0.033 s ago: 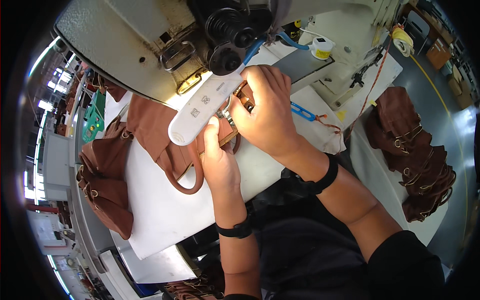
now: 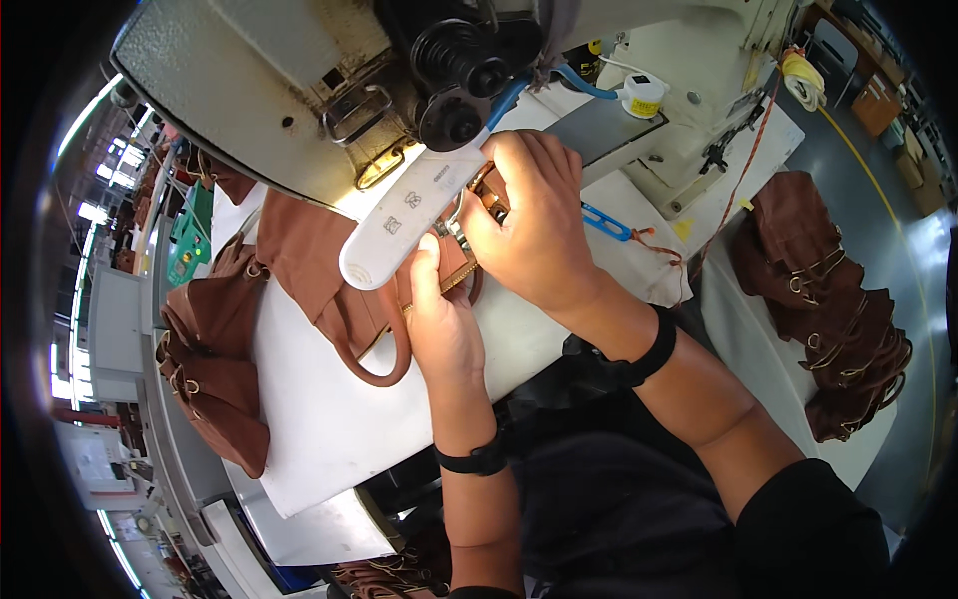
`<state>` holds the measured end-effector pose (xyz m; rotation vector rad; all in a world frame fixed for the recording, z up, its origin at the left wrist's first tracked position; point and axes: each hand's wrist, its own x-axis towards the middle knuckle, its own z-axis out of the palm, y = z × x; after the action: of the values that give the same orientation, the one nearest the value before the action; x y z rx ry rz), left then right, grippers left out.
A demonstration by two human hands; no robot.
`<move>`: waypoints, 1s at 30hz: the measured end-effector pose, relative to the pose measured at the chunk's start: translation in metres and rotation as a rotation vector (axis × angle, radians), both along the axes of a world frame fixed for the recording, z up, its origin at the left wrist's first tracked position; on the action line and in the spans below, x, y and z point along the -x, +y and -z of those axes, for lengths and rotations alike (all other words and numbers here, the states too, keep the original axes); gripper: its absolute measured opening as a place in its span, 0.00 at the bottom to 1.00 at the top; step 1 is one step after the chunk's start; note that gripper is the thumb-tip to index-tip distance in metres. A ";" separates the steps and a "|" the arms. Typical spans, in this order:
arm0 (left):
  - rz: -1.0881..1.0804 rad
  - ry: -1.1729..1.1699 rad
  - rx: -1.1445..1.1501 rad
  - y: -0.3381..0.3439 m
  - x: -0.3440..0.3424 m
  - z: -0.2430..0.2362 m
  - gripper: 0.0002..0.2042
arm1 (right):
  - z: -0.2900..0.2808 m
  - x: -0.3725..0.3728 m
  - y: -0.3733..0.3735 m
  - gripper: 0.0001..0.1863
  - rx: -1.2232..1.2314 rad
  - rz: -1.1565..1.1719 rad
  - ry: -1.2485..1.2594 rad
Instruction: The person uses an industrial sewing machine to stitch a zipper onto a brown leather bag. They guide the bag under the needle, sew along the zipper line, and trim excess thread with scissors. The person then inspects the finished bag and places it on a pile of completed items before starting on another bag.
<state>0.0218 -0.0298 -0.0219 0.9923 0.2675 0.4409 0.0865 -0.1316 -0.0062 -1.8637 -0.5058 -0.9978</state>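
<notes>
A brown handbag [image 2: 299,260] with a looped handle [image 2: 389,374] and a brass-coloured zip lies under the head of a sewing machine [image 2: 259,100]. My left hand [image 2: 444,324] is closed on the bag's zipped edge, its thumb beside the metal presser foot [image 2: 454,228]. From the right, my right hand [image 2: 539,225] bends over the bag close to the needle area, its fingers closed on the brown material. A white lamp arm [image 2: 404,220] slants above the stitching spot and covers part of the bag. The right fingertips are partly hidden.
Another brown bag [image 2: 215,349] lies on the white table [image 2: 319,439] at the left. To the right, several brown bags [image 2: 813,309] are piled on a pale surface. Blue-handled tweezers [image 2: 606,222] and a white bottle [image 2: 644,95] lie by the machine's base.
</notes>
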 end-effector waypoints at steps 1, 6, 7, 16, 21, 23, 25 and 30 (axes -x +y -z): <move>0.013 -0.005 0.047 -0.008 0.002 -0.001 0.18 | 0.002 -0.001 -0.002 0.19 0.006 0.003 -0.006; -0.030 0.069 -0.415 -0.030 0.070 -0.001 0.14 | -0.001 -0.001 0.000 0.16 -0.019 0.005 0.026; -0.055 0.121 -0.698 -0.029 0.091 0.002 0.13 | -0.001 0.000 0.007 0.15 -0.038 -0.002 0.014; -0.380 0.055 -1.397 0.006 0.030 -0.035 0.12 | -0.002 -0.002 0.009 0.09 -0.047 0.029 -0.010; -0.325 0.062 -1.343 0.010 0.025 -0.036 0.09 | 0.003 -0.006 0.007 0.08 -0.046 0.032 -0.052; -0.335 0.045 -1.403 0.006 0.026 -0.036 0.08 | 0.002 -0.003 0.003 0.11 -0.023 0.019 -0.026; -0.388 -0.033 -1.547 0.006 0.024 -0.035 0.06 | 0.004 -0.004 0.002 0.13 -0.006 0.012 -0.014; -0.408 -0.034 -1.569 0.010 0.020 -0.024 0.05 | 0.004 -0.002 0.003 0.16 0.006 0.003 -0.007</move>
<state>0.0019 -0.0199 0.0019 2.4711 0.0385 1.0931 0.0887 -0.1289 -0.0098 -1.8675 -0.5113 -1.0058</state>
